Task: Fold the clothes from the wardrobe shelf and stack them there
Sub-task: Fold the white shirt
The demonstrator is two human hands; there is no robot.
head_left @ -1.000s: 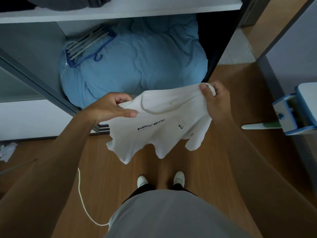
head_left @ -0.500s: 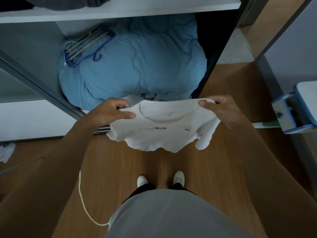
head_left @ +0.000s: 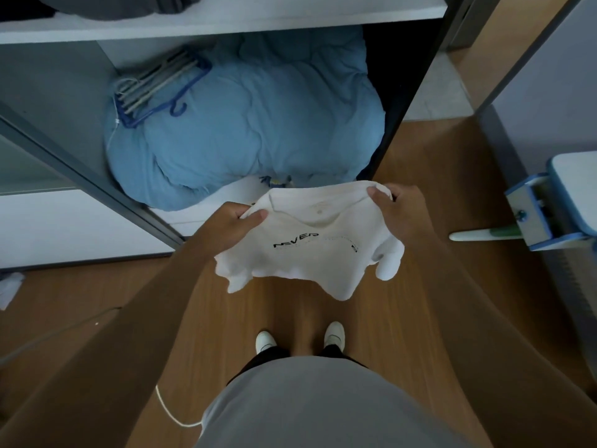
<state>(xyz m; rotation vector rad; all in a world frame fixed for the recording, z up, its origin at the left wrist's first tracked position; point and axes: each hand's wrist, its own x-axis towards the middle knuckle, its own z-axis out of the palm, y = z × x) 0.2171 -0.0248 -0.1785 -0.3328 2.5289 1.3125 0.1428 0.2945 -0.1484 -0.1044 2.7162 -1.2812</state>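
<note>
A white T-shirt (head_left: 310,250) with black lettering hangs in the air in front of the wardrobe, above the wooden floor. My left hand (head_left: 235,226) pinches its left shoulder and my right hand (head_left: 399,210) grips its right shoulder. The neckline faces away from me and the hem dangles loose and crumpled. The white wardrobe shelf (head_left: 226,21) runs across the top of the view, with dark clothes (head_left: 106,4) lying on it at the left.
A bulky light-blue duvet (head_left: 258,124) fills the wardrobe's lower compartment, with blue and grey hangers (head_left: 158,85) on it. A grey sliding door frame (head_left: 80,176) slants at the left. A blue-and-white mop head (head_left: 549,208) lies at the right. A white cord (head_left: 171,412) trails on the floor.
Both hands have come down and toward me with the shirt, my right hand most. The shirt flapped up flat and now hangs again with its print showing.
</note>
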